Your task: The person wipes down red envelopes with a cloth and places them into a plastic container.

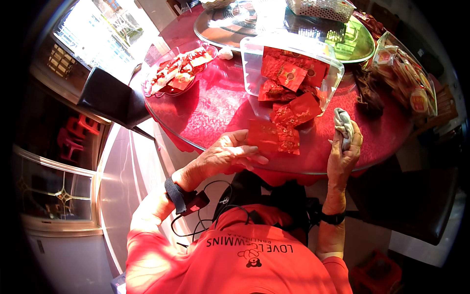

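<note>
My left hand (226, 153) holds a flat red packet (263, 135) at the near edge of a round table covered in a red cloth (215, 105). More small red packets (289, 128) lie in a loose pile just beyond it, spilling from a clear plastic box (254, 54) that has several of them inside. My right hand (344, 147) is closed around a crumpled grey cloth (342, 125), held upright at the table's near right edge.
A clear dish (178, 73) of red-and-white wrapped sweets sits at the left of the table. A glass turntable (293, 29) with a white basket (320, 9) is at the back. Bagged snacks (409, 83) lie on the right. A dark chair (110, 98) stands left.
</note>
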Demonstrator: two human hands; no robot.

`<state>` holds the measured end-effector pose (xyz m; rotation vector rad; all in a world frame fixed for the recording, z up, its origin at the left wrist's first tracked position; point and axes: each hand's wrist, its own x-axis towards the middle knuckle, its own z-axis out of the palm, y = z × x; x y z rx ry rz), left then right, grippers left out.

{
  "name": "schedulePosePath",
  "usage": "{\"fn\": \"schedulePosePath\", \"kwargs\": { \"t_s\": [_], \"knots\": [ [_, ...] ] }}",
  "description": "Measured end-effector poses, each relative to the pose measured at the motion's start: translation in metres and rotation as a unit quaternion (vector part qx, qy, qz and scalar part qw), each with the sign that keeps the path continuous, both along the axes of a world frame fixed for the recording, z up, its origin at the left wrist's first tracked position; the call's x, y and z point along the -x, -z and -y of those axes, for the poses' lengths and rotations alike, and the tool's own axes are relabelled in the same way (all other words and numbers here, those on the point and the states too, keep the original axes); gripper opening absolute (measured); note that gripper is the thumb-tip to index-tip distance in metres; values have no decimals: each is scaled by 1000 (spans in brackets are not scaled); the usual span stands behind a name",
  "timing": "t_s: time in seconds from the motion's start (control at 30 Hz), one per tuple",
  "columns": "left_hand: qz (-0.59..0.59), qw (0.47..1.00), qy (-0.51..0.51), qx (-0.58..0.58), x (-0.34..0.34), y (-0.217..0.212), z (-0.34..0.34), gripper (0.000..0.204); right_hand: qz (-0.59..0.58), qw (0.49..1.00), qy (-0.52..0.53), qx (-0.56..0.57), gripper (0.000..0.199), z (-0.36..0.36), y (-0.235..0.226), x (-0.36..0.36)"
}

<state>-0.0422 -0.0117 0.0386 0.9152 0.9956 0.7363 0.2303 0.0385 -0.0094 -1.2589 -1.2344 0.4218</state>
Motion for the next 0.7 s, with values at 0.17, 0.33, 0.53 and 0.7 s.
{"fn": "schedulePosePath", "kwargs": {
  "t_s": [0.17,0.33,0.53,0.7],
  "knots": [
    [10,1000,16,-18,-31,-1,1,35,151,981,-22,-118,41,24,-8,6],
    [-70,996,48,14,-58,-3,-17,32,272,941,-149,-136,43,39,-12,18],
    [-105,992,61,45,-68,-4,-25,32,362,917,-153,-67,39,40,-16,13],
    [-141,986,87,17,-73,-1,-28,37,336,935,-114,-21,35,30,-22,3]
  ]
}}
